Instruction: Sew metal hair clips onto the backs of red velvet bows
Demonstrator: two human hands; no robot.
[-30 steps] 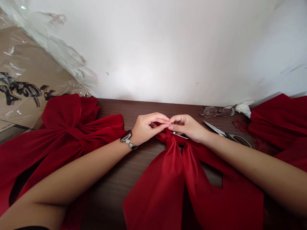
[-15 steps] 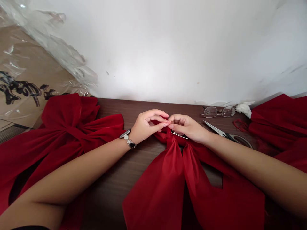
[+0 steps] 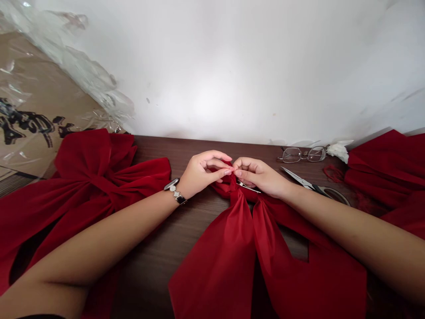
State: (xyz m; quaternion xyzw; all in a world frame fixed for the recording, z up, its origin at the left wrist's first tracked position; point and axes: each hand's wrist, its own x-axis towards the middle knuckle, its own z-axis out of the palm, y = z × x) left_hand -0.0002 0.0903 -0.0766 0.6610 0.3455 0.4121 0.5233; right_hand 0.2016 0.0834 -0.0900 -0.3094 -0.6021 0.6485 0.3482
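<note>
A red fabric bow (image 3: 221, 248) lies on the dark wooden table, its two wide tails spreading toward me. My left hand (image 3: 207, 172), with a watch and bracelet at the wrist, has thumb and fingertips pinched at the top of the bow's centre. Close beside it, my right hand (image 3: 257, 175) pinches too, its fingertips meeting the left ones. What lies between the fingertips is too small to make out. A silver metal clip (image 3: 248, 187) rests on the bow just below my right hand.
Scissors (image 3: 307, 184) and eyeglasses (image 3: 300, 154) lie right of my hands, near white crumpled tissue (image 3: 338, 151) and red thread (image 3: 333, 173). Another red bow (image 3: 96, 177) is at left, more red fabric (image 3: 381, 170) at right. A plastic-wrapped cardboard box (image 3: 36, 88) stands at left against the wall.
My fingertips have shifted slightly at the bow's centre, with the right hand a little higher. The bow and the clip look nearly unmoved.
</note>
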